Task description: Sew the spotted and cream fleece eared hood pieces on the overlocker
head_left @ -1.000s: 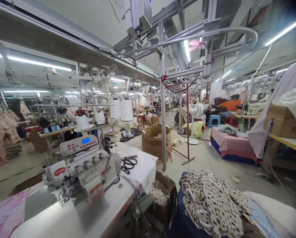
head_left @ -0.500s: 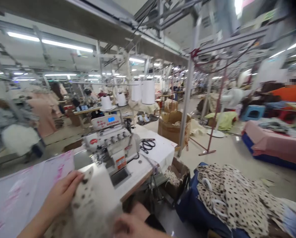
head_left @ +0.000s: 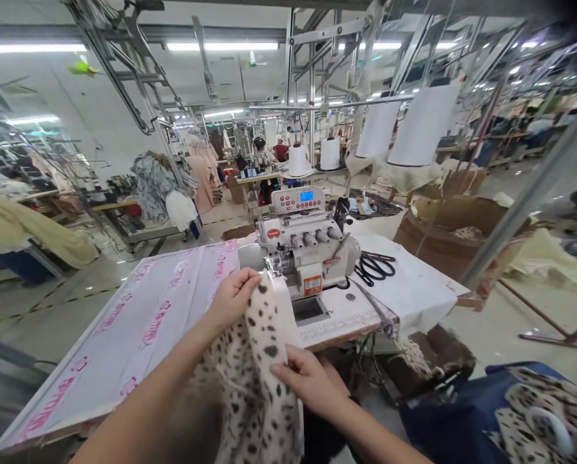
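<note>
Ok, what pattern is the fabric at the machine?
Cream fabric with dark leopard-like spots, seen clearly in the head view.

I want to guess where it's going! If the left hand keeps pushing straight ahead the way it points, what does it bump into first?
Probably the sewing machine. The left hand holds the spotted fabric pointing at the machine's needle area just ahead, though the gap is hard to judge.

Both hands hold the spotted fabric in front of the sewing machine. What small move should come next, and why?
Probably slide the spotted fabric forward under the presser foot of the sewing machine. The left hand already holds its top edge right at the needle area, and the right hand grips the edge lower down, so it looks aligned.
</note>
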The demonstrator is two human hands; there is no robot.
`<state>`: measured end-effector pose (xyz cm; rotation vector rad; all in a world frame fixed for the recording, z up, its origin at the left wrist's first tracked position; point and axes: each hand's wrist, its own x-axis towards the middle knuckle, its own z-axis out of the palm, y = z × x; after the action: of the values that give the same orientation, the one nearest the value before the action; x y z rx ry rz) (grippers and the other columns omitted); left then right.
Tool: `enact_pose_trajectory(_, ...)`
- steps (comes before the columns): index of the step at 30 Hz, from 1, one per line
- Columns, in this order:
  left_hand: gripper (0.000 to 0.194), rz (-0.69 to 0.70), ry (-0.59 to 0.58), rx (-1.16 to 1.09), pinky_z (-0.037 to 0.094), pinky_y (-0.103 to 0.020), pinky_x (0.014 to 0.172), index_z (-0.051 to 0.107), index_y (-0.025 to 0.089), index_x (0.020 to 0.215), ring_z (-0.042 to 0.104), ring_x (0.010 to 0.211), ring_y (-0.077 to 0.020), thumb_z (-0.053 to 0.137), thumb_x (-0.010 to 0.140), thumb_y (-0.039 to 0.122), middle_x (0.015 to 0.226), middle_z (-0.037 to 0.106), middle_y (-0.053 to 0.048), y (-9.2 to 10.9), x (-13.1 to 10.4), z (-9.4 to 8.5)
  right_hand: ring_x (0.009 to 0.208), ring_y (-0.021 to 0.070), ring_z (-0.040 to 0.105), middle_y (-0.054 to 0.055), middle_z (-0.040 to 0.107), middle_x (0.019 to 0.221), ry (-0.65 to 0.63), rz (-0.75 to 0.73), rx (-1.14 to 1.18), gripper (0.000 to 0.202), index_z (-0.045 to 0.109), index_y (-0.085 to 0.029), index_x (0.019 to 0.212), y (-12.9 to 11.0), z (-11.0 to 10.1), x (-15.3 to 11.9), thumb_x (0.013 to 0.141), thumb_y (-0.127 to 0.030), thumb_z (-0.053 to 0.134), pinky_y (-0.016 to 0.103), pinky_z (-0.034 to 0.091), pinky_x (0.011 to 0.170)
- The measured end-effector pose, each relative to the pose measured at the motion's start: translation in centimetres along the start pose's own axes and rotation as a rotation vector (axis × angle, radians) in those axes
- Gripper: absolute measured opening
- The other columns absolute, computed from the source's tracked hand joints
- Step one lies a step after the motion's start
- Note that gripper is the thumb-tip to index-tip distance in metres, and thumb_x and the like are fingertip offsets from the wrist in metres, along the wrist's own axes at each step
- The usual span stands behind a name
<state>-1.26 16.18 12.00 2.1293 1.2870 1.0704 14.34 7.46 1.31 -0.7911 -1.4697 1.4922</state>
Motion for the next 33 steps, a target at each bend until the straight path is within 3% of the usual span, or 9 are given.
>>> enact_pose_trajectory(4, 0.024, -0.038, 0.011, 0.06, 0.038, -0.021, 0.064, 0.054, 0.016, 0.076, 0.048, 0.067, -0.0114, 0.041, 0.083, 0.035, 0.069, 0.054, 0.002, -1.5, 2.3, 2.0, 0.075, 0.0169, 0.052, 0.003, 0.059, 0.077, 0.193, -0.113, -0.314, 0.023, 0.061, -0.016, 0.078, 0.0, -2.5, 0.8, 0.082, -0.035, 0.049, 0.028, 0.042, 0.07)
enact_pose_trajectory(6, 0.022, -0.06, -0.013, 0.101, 0.037, -0.022, 0.062, 0.054, 0.016, 0.074, 0.048, 0.064, -0.0114, 0.042, 0.082, 0.033, 0.067, 0.054, 0.002, -2.3, 3.0, 2.8, 0.086, 0.02, 0.05, 0.007, 0.057, 0.087, 0.294, -0.199, -0.54, 0.018, 0.061, -0.016, 0.07, 0.4, -3.8, 1.8, 0.079, -0.029, 0.052, 0.032, 0.039, 0.078)
enact_pose_trajectory(9, 0.019, -0.049, -0.032, 0.158, 0.036, -0.023, 0.062, 0.055, 0.017, 0.074, 0.047, 0.063, -0.0119, 0.043, 0.081, 0.03, 0.066, 0.054, 0.002, -3.0, 3.2, 3.4, 0.092, 0.0213, 0.047, 0.008, 0.054, 0.097, 0.285, -0.231, -0.67, 0.013, 0.059, -0.015, 0.064, 1.4, -4.7, 2.9, 0.075, -0.022, 0.056, 0.033, 0.037, 0.081)
enact_pose_trajectory(12, 0.017, -0.019, -0.064, 0.214, 0.035, -0.024, 0.065, 0.055, 0.017, 0.072, 0.048, 0.068, -0.0127, 0.045, 0.08, 0.028, 0.072, 0.055, 0.001, -2.9, 3.0, 3.1, 0.068, 0.0148, 0.048, 0.002, 0.054, 0.07, 0.16, -0.095, -0.568, 0.016, 0.057, -0.015, 0.062, 2.3, -3.9, 2.7, 0.076, -0.023, 0.055, 0.025, 0.038, 0.063)
enact_pose_trajectory(14, 0.015, -0.002, -0.114, 0.263, 0.035, -0.025, 0.065, 0.055, 0.017, 0.072, 0.048, 0.069, -0.0128, 0.046, 0.08, 0.026, 0.073, 0.054, 0.001, -2.7, 2.7, 2.8, 0.062, 0.013, 0.045, -0.001, 0.051, 0.063, 0.105, -0.033, -0.439, 0.016, 0.058, -0.015, 0.065, 2.7, -3.0, 2.0, 0.077, -0.025, 0.054, 0.023, 0.035, 0.058)
enact_pose_trajectory(17, 0.013, 0.011, -0.188, 0.329, 0.034, -0.025, 0.063, 0.053, 0.018, 0.074, 0.048, 0.069, -0.0123, 0.044, 0.081, 0.025, 0.072, 0.053, 0.001, -2.4, 2.3, 2.4, 0.059, 0.0119, 0.043, -0.002, 0.049, 0.059, 0.069, 0.002, -0.274, 0.019, 0.058, -0.014, 0.066, 3.0, -2.0, 1.1, 0.077, -0.029, 0.055, 0.021, 0.033, 0.056)
enact_pose_trajectory(21, 0.012, -0.038, -0.199, 0.35, 0.034, -0.025, 0.062, 0.052, 0.017, 0.073, 0.047, 0.066, -0.0119, 0.044, 0.08, 0.023, 0.07, 0.053, 0.002, -2.1, 2.2, 2.4, 0.057, 0.0111, 0.039, -0.002, 0.044, 0.057, 0.072, 0.005, -0.192, 0.025, 0.054, -0.014, 0.059, 3.4, -1.7, 0.9, 0.077, -0.032, 0.054, 0.021, 0.032, 0.054)
enact_pose_trajectory(33, 0.013, -0.169, -0.19, 0.344, 0.036, -0.024, 0.058, 0.05, 0.019, 0.071, 0.048, 0.063, -0.0113, 0.045, 0.08, 0.028, 0.068, 0.052, 0.003, -2.0, 2.5, 3.0, 0.066, 0.0157, 0.051, 0.001, 0.059, 0.069, 0.039, 0.029, -0.027, 0.026, 0.062, -0.014, 0.074, 4.2, -1.7, 0.9, 0.081, -0.036, 0.048, 0.025, 0.043, 0.063)
